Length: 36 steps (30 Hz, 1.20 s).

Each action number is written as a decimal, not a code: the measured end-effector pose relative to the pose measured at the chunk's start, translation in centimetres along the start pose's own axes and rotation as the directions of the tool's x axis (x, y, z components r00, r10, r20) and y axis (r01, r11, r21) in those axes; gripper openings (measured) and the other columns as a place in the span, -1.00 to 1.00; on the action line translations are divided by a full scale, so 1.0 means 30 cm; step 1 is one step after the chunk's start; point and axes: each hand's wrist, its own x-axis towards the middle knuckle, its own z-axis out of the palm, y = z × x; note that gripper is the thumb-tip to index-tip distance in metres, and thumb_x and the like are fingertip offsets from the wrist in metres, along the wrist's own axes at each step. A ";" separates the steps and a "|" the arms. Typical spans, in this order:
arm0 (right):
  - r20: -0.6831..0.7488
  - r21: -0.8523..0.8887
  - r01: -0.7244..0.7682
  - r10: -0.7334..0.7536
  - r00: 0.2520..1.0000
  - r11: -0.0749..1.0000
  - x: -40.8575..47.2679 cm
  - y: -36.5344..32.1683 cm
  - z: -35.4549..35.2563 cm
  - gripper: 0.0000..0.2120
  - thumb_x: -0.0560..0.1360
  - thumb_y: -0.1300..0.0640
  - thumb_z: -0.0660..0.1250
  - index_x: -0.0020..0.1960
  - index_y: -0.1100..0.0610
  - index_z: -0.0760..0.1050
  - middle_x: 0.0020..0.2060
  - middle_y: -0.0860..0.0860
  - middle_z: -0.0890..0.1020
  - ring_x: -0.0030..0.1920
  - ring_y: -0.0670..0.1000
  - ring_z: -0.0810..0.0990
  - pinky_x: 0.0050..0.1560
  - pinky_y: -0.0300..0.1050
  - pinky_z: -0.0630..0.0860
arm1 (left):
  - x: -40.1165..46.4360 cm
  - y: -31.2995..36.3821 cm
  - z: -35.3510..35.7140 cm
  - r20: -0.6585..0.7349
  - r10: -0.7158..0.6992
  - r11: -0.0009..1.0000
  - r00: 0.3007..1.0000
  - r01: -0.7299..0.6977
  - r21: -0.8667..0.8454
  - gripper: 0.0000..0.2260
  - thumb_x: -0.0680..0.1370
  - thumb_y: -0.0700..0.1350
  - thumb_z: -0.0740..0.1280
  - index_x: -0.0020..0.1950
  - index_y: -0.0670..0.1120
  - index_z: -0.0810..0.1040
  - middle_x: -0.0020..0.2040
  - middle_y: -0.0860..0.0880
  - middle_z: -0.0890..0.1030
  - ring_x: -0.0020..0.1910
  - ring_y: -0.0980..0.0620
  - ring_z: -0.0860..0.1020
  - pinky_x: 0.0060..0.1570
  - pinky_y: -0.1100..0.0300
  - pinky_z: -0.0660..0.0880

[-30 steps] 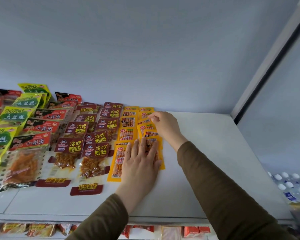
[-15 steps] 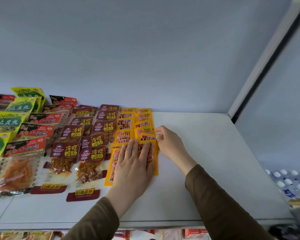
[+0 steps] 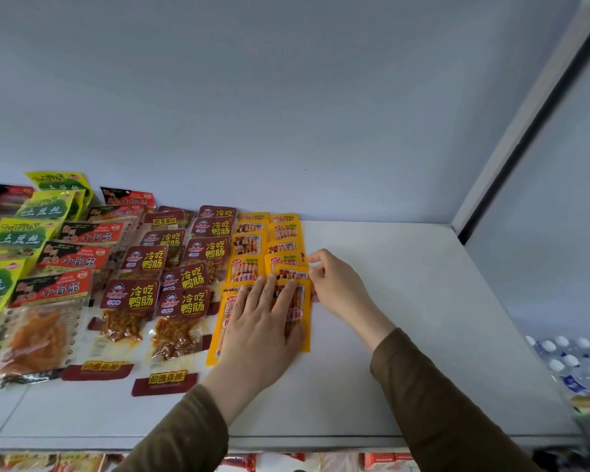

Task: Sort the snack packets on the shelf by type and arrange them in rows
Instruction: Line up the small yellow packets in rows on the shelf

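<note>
While your left hand lies flat, fingers straight, on the front yellow snack packets on the shelf, your right hand, loosely curled, touches their right edge.

Maroon packets: 冷吃鸭肠; red packets: 小面筋; green packets: 土豆丝.

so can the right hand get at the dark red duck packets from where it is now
Probably not directly: the left hand lies flat on the yellow packets, between the right hand and the dark red packets.
</note>
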 end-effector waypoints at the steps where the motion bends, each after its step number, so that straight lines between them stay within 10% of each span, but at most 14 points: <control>1: -0.002 0.006 0.000 0.000 1.000 1.000 -0.001 0.001 -0.004 -0.72 0.72 0.09 0.12 0.39 0.04 0.42 0.20 0.05 0.64 0.05 0.07 0.69 0.12 0.09 0.64 | 0.002 -0.003 -0.002 -0.002 0.001 1.000 1.000 -0.001 -0.012 -0.38 0.67 0.30 -0.05 0.67 0.16 -0.18 0.70 0.01 -0.10 0.67 -0.04 -0.17 0.58 -0.01 -0.31; 22: -0.206 0.218 0.132 -0.087 0.975 0.967 -0.009 0.002 -0.005 -0.71 0.71 0.15 0.15 0.38 0.06 0.50 0.31 -0.05 0.61 0.32 -0.03 0.56 0.25 -0.21 0.46 | -0.014 -0.040 -0.054 -0.027 -0.055 0.998 0.998 0.055 0.031 -0.20 0.54 0.50 -0.11 0.68 0.13 -0.14 0.70 -0.01 -0.02 0.68 -0.05 -0.13 0.62 -0.11 -0.23; 28: -0.016 0.567 -0.003 0.015 1.000 0.824 -0.002 -0.042 0.043 -0.53 0.73 -0.01 0.12 0.62 0.00 0.18 0.55 -0.04 0.33 0.54 0.00 0.32 0.44 -0.09 0.35 | 0.076 -0.051 -0.051 0.060 -0.043 0.996 0.997 0.038 0.076 -0.21 0.58 0.46 -0.10 0.69 0.07 -0.17 0.70 0.01 -0.02 0.67 -0.05 -0.17 0.59 -0.10 -0.29; 36: 0.001 0.571 0.003 -0.004 1.000 0.821 -0.032 -0.036 0.077 -0.52 0.73 0.03 0.13 0.63 -0.03 0.16 0.58 -0.05 0.30 0.56 -0.03 0.29 0.52 -0.04 0.29 | 0.094 -0.066 -0.034 0.101 -0.001 0.998 0.995 -0.005 0.064 -0.24 0.58 0.44 -0.05 0.69 0.12 -0.12 0.70 0.07 -0.04 0.67 -0.02 -0.17 0.61 -0.13 -0.24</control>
